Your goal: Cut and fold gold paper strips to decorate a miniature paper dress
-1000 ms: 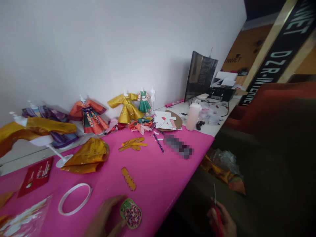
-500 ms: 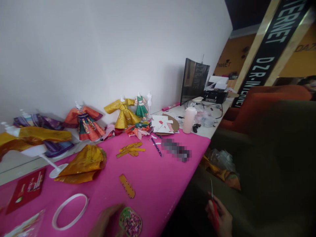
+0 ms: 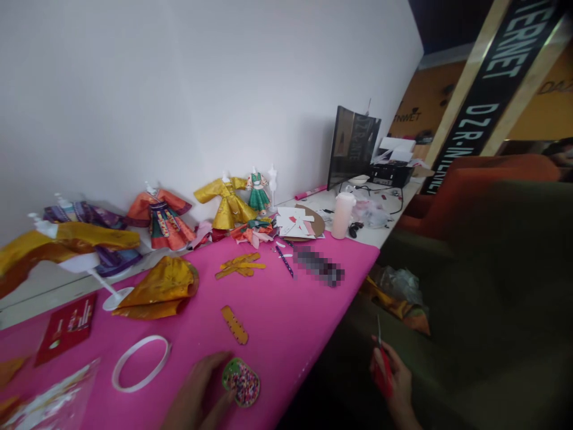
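My left hand point(image 3: 197, 388) is low on the pink-covered table with thumb and forefinger apart. Its thumb tip reaches the left edge of a green pincushion point(image 3: 244, 385) crowded with colourful pin heads. Past the right edge of the table, my right hand point(image 3: 394, 376) is wrapped round the red handles of scissors point(image 3: 382, 370), whose blade points upward. A short mustard fabric strip point(image 3: 234, 325) edged with pins lies just beyond the pincushion. Farther back are several loose mustard strips point(image 3: 242, 264). To the left sits a white ring point(image 3: 117, 373).
Doll-sized dresses on stands line the wall, among them a yellow one point(image 3: 226, 203). A tipped stand point(image 3: 117, 298) and mustard fabric point(image 3: 161, 289) lie left. A bottle point(image 3: 342, 215) and monitor point(image 3: 353, 149) stand farther right. A green chair point(image 3: 492, 286) borders my right side.
The view has shifted slightly, so the table things appear farther right and many sit higher. My left thumb now shows at the pincushion's edge. The scissors remain in my right hand.
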### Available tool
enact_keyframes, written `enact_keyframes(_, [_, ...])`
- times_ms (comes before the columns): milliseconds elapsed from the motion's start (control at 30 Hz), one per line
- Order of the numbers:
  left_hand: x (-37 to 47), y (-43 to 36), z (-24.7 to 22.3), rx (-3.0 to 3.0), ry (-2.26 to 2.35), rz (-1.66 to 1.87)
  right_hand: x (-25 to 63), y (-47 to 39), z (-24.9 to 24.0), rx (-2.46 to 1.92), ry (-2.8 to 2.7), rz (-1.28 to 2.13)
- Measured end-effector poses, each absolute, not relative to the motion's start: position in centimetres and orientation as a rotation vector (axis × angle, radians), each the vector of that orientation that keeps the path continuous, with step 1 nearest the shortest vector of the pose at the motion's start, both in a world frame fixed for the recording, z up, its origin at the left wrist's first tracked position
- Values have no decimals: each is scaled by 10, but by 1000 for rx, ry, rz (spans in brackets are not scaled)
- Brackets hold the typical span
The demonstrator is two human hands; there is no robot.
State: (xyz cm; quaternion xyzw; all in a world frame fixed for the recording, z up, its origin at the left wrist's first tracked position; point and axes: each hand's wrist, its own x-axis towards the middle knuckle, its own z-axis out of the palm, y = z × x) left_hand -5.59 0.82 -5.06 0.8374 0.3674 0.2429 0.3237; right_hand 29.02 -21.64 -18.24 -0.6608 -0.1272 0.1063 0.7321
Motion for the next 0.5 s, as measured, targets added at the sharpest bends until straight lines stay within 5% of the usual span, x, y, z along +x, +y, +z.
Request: enact_keyframes(500, [-70, 4, -39, 2377, 687, 444, 221, -154, -55, -1458, -1323, 346])
